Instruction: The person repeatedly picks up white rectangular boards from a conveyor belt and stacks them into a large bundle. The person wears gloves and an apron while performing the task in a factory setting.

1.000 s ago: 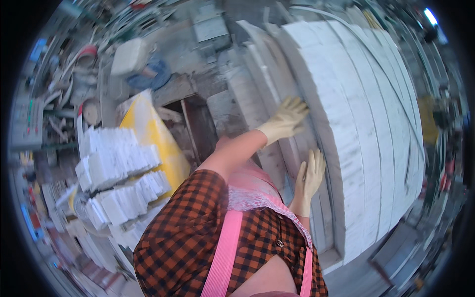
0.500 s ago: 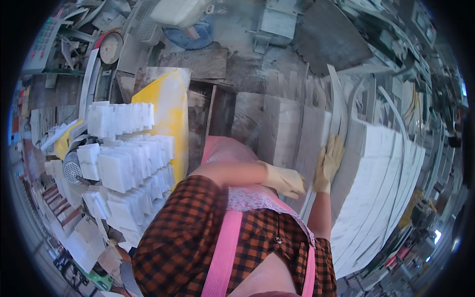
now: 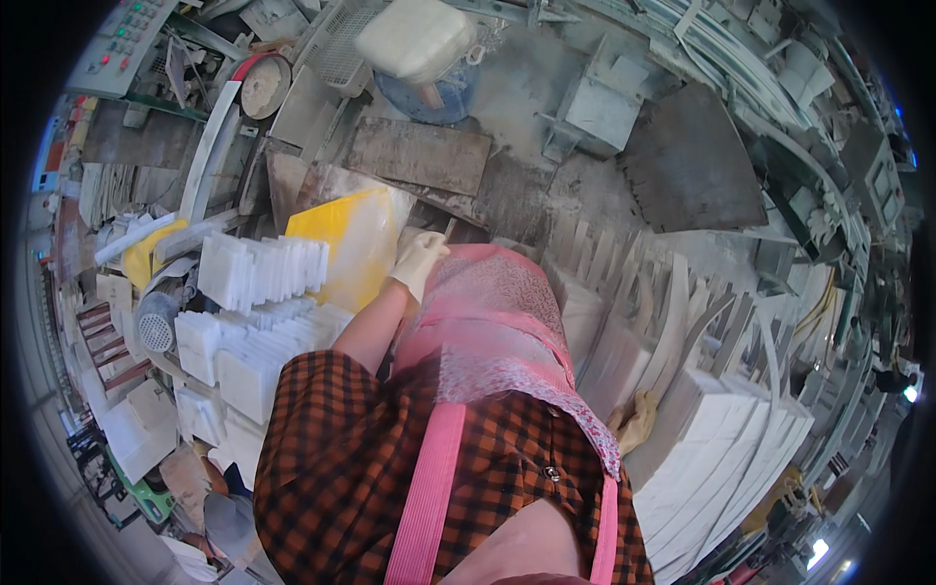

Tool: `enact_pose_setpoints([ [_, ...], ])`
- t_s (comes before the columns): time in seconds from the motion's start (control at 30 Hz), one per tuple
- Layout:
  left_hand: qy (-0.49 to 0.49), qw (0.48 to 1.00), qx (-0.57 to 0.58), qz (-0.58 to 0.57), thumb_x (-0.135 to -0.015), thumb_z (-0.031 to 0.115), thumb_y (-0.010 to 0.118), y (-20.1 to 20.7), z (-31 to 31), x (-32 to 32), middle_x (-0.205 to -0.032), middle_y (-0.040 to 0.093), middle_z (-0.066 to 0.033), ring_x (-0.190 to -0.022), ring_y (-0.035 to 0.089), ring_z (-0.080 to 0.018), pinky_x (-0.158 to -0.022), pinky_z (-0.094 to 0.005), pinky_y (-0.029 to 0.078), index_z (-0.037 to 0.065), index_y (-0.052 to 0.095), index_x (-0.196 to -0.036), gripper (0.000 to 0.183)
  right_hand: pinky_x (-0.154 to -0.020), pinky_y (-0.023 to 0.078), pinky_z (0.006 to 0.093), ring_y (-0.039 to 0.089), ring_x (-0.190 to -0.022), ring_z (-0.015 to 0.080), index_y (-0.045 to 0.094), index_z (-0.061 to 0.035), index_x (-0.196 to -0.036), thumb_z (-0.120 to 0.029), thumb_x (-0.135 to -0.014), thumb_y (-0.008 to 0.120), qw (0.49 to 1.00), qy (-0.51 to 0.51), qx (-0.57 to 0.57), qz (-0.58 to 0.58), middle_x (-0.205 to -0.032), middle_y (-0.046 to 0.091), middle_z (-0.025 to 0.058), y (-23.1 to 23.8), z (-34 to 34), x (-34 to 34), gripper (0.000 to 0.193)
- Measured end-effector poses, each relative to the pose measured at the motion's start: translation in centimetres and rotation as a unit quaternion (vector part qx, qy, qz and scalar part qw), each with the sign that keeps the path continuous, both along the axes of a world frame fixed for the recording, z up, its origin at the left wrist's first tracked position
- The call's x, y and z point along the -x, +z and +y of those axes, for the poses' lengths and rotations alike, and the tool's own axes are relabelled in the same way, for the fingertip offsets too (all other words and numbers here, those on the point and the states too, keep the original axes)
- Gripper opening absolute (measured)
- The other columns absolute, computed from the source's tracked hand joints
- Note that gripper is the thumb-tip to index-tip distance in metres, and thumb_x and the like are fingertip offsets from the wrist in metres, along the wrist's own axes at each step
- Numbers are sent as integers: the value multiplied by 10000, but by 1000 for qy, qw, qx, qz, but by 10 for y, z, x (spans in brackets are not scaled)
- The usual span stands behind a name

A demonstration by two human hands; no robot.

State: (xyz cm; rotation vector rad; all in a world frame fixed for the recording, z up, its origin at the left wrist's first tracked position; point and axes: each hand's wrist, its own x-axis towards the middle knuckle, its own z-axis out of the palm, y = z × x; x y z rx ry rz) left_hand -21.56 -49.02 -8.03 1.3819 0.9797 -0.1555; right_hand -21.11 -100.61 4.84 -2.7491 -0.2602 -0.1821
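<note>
My left hand [image 3: 421, 261], in a pale cream glove, is at the far left side of my pink apron [image 3: 497, 292]. Its fingers are bent together beside a dark gap, and what they hold, if anything, is hidden. Just left of it stands a yellow and whitish sheet [image 3: 353, 239]. My right hand [image 3: 634, 419], in a cream glove too, rests against the standing grey-white slabs [image 3: 673, 414] on the right. The apron's edge hides part of it; the visible fingers look loosely bent with nothing between them.
Rows of small white tiles [image 3: 255, 278] stand at my left, by a motor with a perforated cover [image 3: 156, 330]. Ahead are a brown board [image 3: 419, 156], a white jug [image 3: 414, 39] on a blue drum [image 3: 429, 93], and a dark panel [image 3: 697, 161].
My left hand has swung from the slabs on the right across to the left, beside the yellow sheet. My right hand has come back nearer my body along the slabs. The view has turned.
</note>
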Motion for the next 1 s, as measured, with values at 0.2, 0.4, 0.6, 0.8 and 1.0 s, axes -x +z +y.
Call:
enact_pose_setpoints([
  [0.2,113,991,61,-49,-1027,309,600,-19,22,-68,-1085,721,-142,-1031,700,-231,-947,-356,540,11,621,-1204,348,-983,484,478,632,-1089,411,658,8,-1146,-12,-850,638,977,-78,-52,192,-1166,679,207,29,5,-29,297],
  [0.4,115,990,-49,-62,-1047,271,548,-44,55,-122,-1036,733,-148,-996,712,-241,-922,-348,552,-13,631,-1242,354,-899,510,447,673,-943,374,721,71,-1044,-94,-997,572,997,-44,-70,-6,-1022,727,218,67,62,-144,227],
  [0.6,225,954,-192,-43,-989,283,503,-88,127,-161,-998,750,-181,-966,714,-319,-872,-410,538,44,718,-1128,351,-824,471,408,607,-875,269,704,42,-945,-247,-1062,514,973,-74,-153,153,-921,681,163,72,134,-255,366],
  [0.8,493,837,-238,12,-986,237,592,-176,246,-210,-928,743,-103,-870,696,-212,-806,-340,524,23,706,-1098,267,-679,442,405,504,-676,245,581,33,-685,-214,-1033,578,987,112,-78,89,-703,558,139,74,360,-381,427],
  [1.0,724,660,-173,-100,-995,219,619,-218,336,-220,-986,743,-77,-933,697,-172,-870,-319,525,11,699,-1119,255,-622,426,450,523,-596,301,605,14,-667,-94,-954,676,751,648,-60,112,-613,564,147,-36,717,-448,315],
])
